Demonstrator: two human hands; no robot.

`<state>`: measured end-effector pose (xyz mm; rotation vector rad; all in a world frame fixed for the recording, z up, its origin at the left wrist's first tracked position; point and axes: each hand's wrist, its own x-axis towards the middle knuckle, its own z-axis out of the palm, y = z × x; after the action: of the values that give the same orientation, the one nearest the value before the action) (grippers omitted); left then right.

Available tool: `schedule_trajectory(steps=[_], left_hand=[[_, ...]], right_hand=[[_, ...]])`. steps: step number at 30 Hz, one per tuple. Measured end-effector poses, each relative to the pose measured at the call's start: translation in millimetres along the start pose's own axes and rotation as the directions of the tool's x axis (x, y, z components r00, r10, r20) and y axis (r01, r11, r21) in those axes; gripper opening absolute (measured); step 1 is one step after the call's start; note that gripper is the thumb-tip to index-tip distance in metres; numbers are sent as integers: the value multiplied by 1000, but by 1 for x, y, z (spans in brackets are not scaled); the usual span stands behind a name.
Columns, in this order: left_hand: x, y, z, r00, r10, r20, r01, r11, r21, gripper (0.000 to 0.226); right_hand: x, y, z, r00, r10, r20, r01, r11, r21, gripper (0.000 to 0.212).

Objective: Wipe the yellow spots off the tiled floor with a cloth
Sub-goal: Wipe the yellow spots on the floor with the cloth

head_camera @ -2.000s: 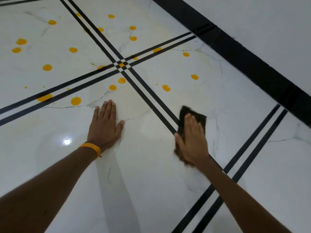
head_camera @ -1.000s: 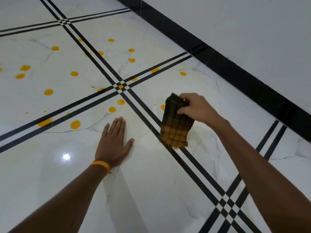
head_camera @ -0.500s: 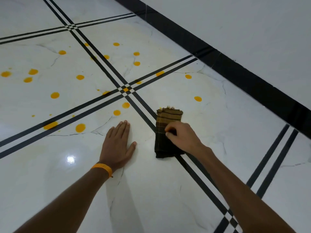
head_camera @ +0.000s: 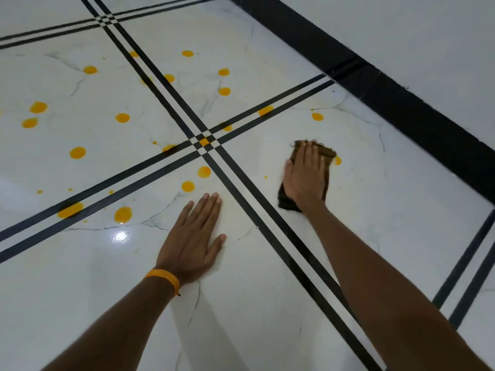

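Dark frayed cloth mostly hidden under flat, straight-fingered right hand, half covering a yellow spot; left hand spread on floor

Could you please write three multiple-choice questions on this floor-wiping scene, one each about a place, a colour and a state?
1. Where is the cloth? A) under the right hand B) beside the left wrist C) on the black skirting
2. What colour is the wristband? A) blue B) orange C) green
3. How is the left hand? A) clenched B) holding a bottle C) flat on the floor
Answers: 1 A, the palm covers it; 2 B, like the yellow spots; 3 C, it lies outstretched, palm down.
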<state>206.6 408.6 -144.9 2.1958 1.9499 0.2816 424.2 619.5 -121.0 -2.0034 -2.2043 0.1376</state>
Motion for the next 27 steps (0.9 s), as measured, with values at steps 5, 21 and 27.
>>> schedule_trajectory(steps=[5,21,27], left_hand=[[0,1,-1,1000,-11,22,11,999,35,70],[-2,5,-7,997,-25,72,23,999,37,71],[-1,4,-2,1000,-19,21,19,999,28,70]], right_hand=[[-98,-28,6,861,-494,119,497,868,4,63],[-81,74,-10,882,-458,113,464,885,-32,61],[-18,24,-3,995,-101,9,101,994,-31,70]])
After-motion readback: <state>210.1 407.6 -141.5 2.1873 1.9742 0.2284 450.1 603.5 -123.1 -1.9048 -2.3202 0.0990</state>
